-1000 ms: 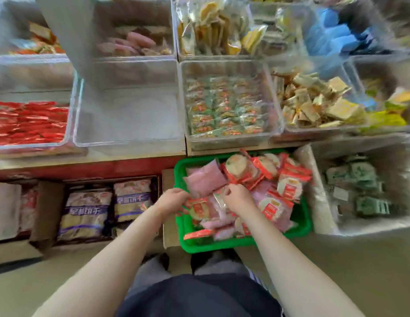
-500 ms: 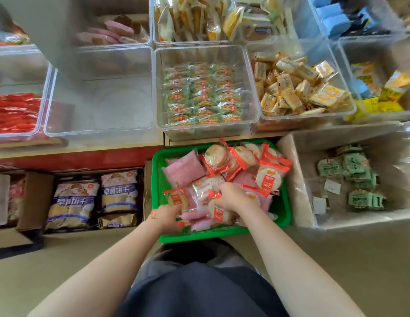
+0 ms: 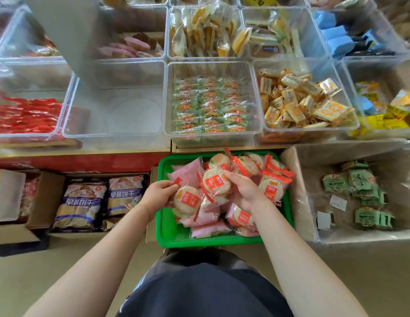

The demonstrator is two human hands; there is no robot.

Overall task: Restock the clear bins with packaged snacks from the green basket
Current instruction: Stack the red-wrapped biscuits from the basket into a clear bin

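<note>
A green basket (image 3: 167, 232) sits on the floor in front of me, heaped with red-labelled rice cracker packs and pink packs (image 3: 188, 171). My left hand (image 3: 157, 194) pinches one rice cracker pack (image 3: 187, 200) by its red end, just above the basket's left side. My right hand (image 3: 244, 191) grips another rice cracker pack (image 3: 215, 181) over the middle of the heap. Straight behind the basket stands a clear bin (image 3: 213, 139) part filled with green snack packs. To that bin's left is a clear bin (image 3: 114, 136) with nothing in it.
More clear bins hold red packs (image 3: 27, 115), yellow packs (image 3: 302, 99) and bread rolls (image 3: 206, 33). A lined cardboard box (image 3: 297, 202) with green packs stands right of the basket. Cartons of purple biscuit bags (image 3: 101, 200) sit at the left under the red shelf edge.
Both hands have come up out of the heap, each with a rice cracker pack. The left hand left the basket's front rim and took a pack. The view has tilted slightly.
</note>
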